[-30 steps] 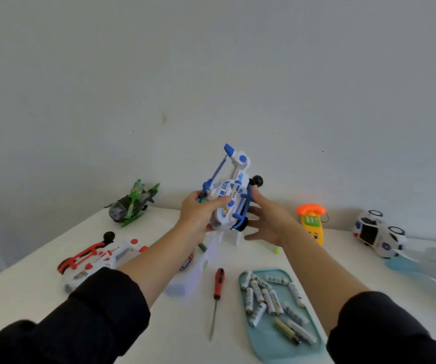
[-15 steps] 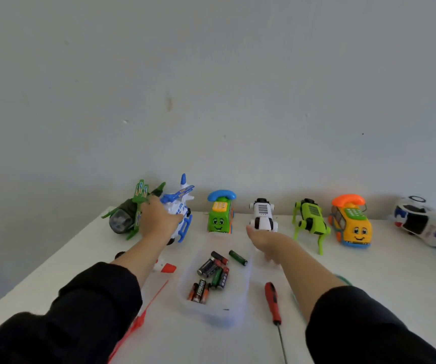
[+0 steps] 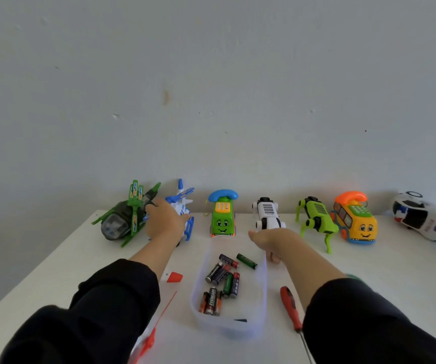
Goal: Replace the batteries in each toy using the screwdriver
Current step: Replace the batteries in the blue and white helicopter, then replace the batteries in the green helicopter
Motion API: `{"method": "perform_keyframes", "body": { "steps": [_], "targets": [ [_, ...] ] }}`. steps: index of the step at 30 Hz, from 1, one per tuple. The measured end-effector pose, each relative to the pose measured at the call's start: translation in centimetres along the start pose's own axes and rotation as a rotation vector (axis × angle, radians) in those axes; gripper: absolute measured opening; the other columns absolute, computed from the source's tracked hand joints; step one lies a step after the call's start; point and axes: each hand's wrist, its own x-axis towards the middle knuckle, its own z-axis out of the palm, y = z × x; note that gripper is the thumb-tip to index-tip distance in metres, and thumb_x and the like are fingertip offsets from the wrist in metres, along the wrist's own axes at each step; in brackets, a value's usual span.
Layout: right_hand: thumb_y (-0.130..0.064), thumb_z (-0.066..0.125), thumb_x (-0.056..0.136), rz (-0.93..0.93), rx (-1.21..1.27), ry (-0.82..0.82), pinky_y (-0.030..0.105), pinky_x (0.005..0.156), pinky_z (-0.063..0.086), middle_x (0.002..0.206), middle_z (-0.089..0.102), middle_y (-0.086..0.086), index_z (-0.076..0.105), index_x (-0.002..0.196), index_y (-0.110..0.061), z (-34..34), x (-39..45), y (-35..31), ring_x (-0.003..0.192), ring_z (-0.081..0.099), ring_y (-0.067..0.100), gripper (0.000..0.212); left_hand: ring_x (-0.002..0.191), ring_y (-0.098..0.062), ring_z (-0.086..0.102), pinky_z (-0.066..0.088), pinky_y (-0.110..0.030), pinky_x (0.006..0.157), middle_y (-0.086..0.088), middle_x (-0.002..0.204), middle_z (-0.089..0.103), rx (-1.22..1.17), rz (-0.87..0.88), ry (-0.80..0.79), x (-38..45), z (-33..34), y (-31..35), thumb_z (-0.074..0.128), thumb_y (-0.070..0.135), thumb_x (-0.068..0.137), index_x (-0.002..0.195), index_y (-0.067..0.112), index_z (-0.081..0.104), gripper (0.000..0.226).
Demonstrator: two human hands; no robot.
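While left hand [image 3: 165, 222] grips blue helicopter [image 3: 182, 206], right hand [image 3: 270, 240] empty, seven toys.

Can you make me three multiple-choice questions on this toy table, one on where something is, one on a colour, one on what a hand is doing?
1. Where does the screwdriver lie?
A. Right of the clear tub
B. Inside the clear tub
C. Against the wall

2. What colour is the handset on the green phone toy?
A. Orange
B. Blue
C. Red

3. What is the left hand doing?
A. Gripping the screwdriver
B. Resting flat on bare table
C. Resting on the white and blue helicopter

Answers:
1. A: its red handle lies on the table beside the clear tub, on the tub's right.
2. B: a blue handset sits on top of it.
3. C: the hand covers the white and blue helicopter next to the green helicopter.
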Motion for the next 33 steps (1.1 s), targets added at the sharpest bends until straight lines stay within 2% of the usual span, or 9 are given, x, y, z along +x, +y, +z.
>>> {"method": "perform_keyframes", "body": {
  "steps": [4, 6, 9, 13, 16, 19, 22, 29, 33],
  "targets": [
    [-0.037, 0.034, 0.100, 0.053, -0.004, -0.030, 0.014, 0.024, 0.025, 0.070, 0.026, 0.000, 0.026, 0.070, -0.016, 0.1, -1.2, -0.6, 0.057, 0.023, 0.008, 0.037, 0.112, -0.037, 0.053, 0.048, -0.039, 0.083, -0.026, 0.144, 0.012, 0.083, 0.046, -0.151, 0.5, -0.8, -0.3, 0.061, 0.052, 0.083, 0.147, 0.011, 0.011, 0.091],
    [-0.031, 0.030, 0.101, 0.048, 0.033, -0.031, 0.012, 0.031, 0.028, 0.070, 0.026, -0.001, 0.026, 0.068, -0.019, 0.4, -1.2, -0.8, 0.057, 0.023, 0.008, 0.035, 0.117, -0.042, 0.050, 0.045, -0.042, 0.091, -0.029, 0.148, 0.010, 0.165, 0.070, -0.206, 1.0, -2.3, -0.1, 0.055, 0.056, 0.085, 0.150, 0.016, -0.002, 0.096],
    [-0.026, 0.024, 0.102, 0.043, 0.088, 0.000, 0.022, 0.051, 0.024, 0.069, 0.026, -0.003, 0.022, 0.065, -0.021, 0.9, -0.7, -0.9, 0.057, 0.024, 0.009, 0.038, 0.102, -0.035, 0.060, 0.042, -0.034, 0.074, -0.015, 0.122, 0.054, 0.320, 0.129, -0.154, 2.3, -5.9, 0.7, 0.041, 0.061, 0.087, 0.141, 0.010, 0.025, 0.076],
    [-0.029, 0.023, 0.102, 0.004, -0.016, -0.020, 0.022, 0.052, 0.022, 0.069, 0.027, -0.003, 0.024, 0.065, -0.021, 1.1, -0.6, -0.7, 0.057, 0.025, 0.009, 0.038, 0.095, -0.031, 0.054, 0.038, -0.032, 0.073, -0.013, 0.114, 0.056, 0.267, 0.223, 0.023, 5.4, -9.8, -1.0, 0.042, 0.017, 0.089, 0.118, 0.012, 0.051, 0.030],
    [-0.034, 0.026, 0.101, 0.017, -0.072, -0.033, 0.018, 0.042, 0.028, 0.067, 0.026, -0.001, 0.032, 0.075, -0.019, 0.7, -0.4, -0.6, 0.052, 0.024, 0.010, 0.031, 0.100, -0.034, 0.050, 0.042, -0.034, 0.075, -0.018, 0.130, 0.043, 0.353, 0.303, -0.220, 7.4, -9.8, -5.4, 0.044, -0.002, 0.081, 0.134, 0.028, 0.042, 0.061],
    [-0.041, 0.035, 0.098, 0.074, -0.051, -0.075, 0.006, 0.030, 0.021, 0.062, 0.025, 0.001, 0.029, 0.072, -0.017, -0.1, -0.5, -0.3, 0.043, 0.018, 0.010, 0.036, 0.111, -0.039, 0.047, 0.046, -0.037, 0.078, -0.018, 0.145, 0.018, 0.431, 0.243, -0.459, 7.6, -7.4, -9.6, 0.054, -0.001, 0.076, 0.143, 0.051, 0.001, 0.101],
    [-0.043, 0.035, 0.098, 0.085, -0.097, -0.098, 0.007, 0.030, 0.021, 0.061, 0.025, 0.001, 0.028, 0.072, -0.017, -0.1, -0.2, -0.4, 0.040, 0.019, 0.010, 0.038, 0.118, -0.042, 0.040, 0.044, -0.052, 0.090, -0.016, 0.133, 0.030, 0.390, 0.298, -0.246, 6.5, -5.4, -11.2, 0.077, 0.015, 0.069, 0.142, 0.052, 0.002, 0.111],
    [-0.051, 0.030, 0.097, 0.106, -0.159, -0.088, 0.021, 0.046, 0.028, 0.059, 0.026, 0.001, 0.032, 0.085, -0.009, 0.1, 0.4, -0.1, 0.047, 0.023, 0.011, 0.044, 0.085, -0.040, 0.058, 0.049, -0.042, 0.065, -0.017, 0.103, 0.060, 0.147, 0.277, 0.069, 6.2, -5.8, -11.5, 0.068, 0.013, 0.077, 0.134, 0.027, 0.027, 0.072],
    [-0.048, 0.027, 0.099, 0.014, -0.121, -0.066, 0.022, 0.045, 0.027, 0.063, 0.029, 0.002, 0.035, 0.124, -0.016, 0.4, 0.8, 0.3, 0.049, 0.026, 0.011, 0.042, 0.086, -0.039, 0.059, 0.048, -0.042, 0.069, -0.018, 0.102, 0.061, 0.000, 0.204, 0.181, 5.4, -8.6, -10.4, 0.070, 0.015, 0.078, 0.132, 0.024, 0.030, 0.068]
  ]
}}
